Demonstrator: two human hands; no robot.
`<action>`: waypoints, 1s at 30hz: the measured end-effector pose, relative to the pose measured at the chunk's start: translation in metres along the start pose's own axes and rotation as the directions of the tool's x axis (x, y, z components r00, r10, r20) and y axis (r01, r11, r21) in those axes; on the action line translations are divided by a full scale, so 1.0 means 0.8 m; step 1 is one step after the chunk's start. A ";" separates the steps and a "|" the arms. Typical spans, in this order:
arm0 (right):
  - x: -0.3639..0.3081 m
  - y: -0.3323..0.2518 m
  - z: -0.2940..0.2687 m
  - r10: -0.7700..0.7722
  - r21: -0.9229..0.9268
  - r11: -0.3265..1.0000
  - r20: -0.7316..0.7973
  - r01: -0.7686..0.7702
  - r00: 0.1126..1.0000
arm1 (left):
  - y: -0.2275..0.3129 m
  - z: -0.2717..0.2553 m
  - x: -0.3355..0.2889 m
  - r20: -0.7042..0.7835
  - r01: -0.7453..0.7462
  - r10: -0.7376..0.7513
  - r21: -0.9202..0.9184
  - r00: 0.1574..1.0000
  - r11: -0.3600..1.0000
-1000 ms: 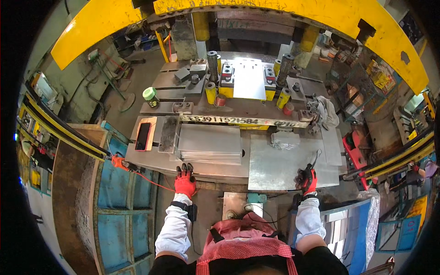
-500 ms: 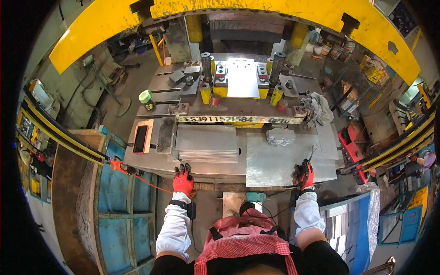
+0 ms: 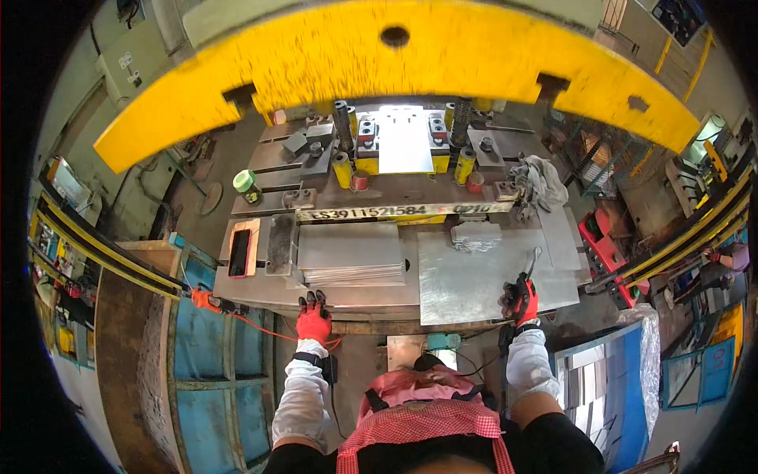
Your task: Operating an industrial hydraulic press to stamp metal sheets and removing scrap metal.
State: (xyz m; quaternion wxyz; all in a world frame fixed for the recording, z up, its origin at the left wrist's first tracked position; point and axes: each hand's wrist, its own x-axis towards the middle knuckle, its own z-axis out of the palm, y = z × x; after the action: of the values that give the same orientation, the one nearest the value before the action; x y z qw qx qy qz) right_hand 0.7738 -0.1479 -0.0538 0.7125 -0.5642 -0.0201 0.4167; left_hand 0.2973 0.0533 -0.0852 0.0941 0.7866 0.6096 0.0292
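Note:
My left hand (image 3: pixel 313 317), in a red glove with dark fingertips, rests at the table's front edge with its fingers apart. It is just in front of a stack of flat grey metal sheets (image 3: pixel 351 249) and holds nothing. My right hand (image 3: pixel 521 302), gloved alike, is closed around a slim tool with a rounded metallic end (image 3: pixel 537 254); its exact kind is unclear. That hand is over the front right of a large thin metal plate (image 3: pixel 466 288). Beyond, a bright metal sheet (image 3: pixel 405 142) lies on the die between its posts.
A wide yellow press beam (image 3: pixel 395 67) spans the far side above the die. On the table are a phone (image 3: pixel 241 253), a pile of small metal pieces (image 3: pixel 476 236), a grey rag (image 3: pixel 539 183) and a green-lidded jar (image 3: pixel 246 186). A blue-framed bin (image 3: pixel 201 340) stands left.
The yellow beam appears lower and covers more of the far side. The table has shifted slightly left in view. Both hands stay nearly in place, the right one still around the tool.

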 end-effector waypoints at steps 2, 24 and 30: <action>-0.002 -0.002 -0.002 -0.055 -0.020 0.998 -0.018 0.054 0.998 | 0.002 0.002 0.001 0.012 0.004 -0.003 -0.008 1.000 1.000; 0.027 0.016 -0.026 -0.109 -0.027 0.994 -0.011 0.109 0.994 | 0.003 -0.001 0.000 -0.065 -0.075 0.076 0.009 0.995 0.997; -0.004 -0.005 0.003 -0.004 0.032 0.999 0.006 0.004 1.000 | -0.006 0.013 0.000 -0.094 -0.049 0.048 -0.009 0.994 0.999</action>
State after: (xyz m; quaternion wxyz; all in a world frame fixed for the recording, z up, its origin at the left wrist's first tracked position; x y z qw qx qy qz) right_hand 0.7731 -0.1482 -0.0481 0.7221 -0.5516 -0.0169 0.4171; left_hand 0.2943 0.0530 -0.0965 0.0691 0.7983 0.5939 0.0721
